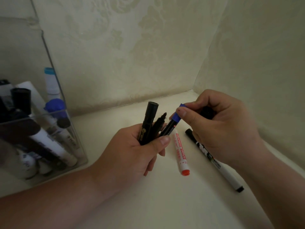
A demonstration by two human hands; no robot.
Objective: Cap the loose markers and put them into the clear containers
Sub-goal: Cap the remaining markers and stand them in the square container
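Observation:
My left hand (140, 154) grips three markers upright: a capped black marker (148, 121), an uncapped black marker (159, 123) with its tip bare, and a dark marker (168, 128) with a blue cap. My right hand (219, 128) pinches that blue cap (177, 114) between thumb and forefinger, on the marker's top end. A dark object sits inside the curled fingers of my right hand; I cannot tell what it is. On the white surface lie a white whiteboard marker (179, 152) with red print and a red end, and a black-and-white marker (216, 164), partly under my right hand.
A clear container (77, 146) stands at the left, holding several black, white and blue markers. Patterned cream walls meet in a corner behind my hands. The white surface (165, 204) runs toward me.

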